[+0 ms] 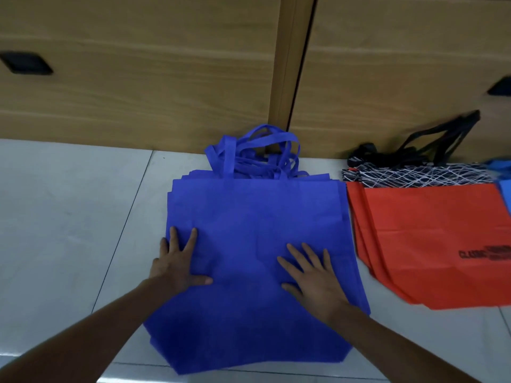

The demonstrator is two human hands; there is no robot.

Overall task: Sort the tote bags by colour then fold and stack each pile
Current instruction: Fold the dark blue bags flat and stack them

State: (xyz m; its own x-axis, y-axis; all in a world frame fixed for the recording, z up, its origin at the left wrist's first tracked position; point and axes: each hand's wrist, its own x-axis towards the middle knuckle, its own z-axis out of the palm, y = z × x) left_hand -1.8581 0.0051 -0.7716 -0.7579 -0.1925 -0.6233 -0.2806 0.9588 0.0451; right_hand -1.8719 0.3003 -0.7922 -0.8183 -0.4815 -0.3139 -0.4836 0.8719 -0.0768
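Note:
A pile of dark blue tote bags (257,211) lies flat on the pale tiled floor, its handles (257,153) bunched at the far end against a wooden cabinet. My left hand (177,261) rests flat on the pile's left edge, fingers spread. On the pile's right half, my right hand (315,280) presses down with the palm, fingers apart. Neither hand grips anything. To the right lies a fanned pile of red tote bags (431,239) with black-and-white patterned tops (414,175) and black handles (431,142).
A lighter blue bag (504,186) shows at the far right edge. Wooden cabinet fronts (138,78) with black recessed pulls (26,63) run along the back. Tiled floor (69,217) extends to the left of the blue pile.

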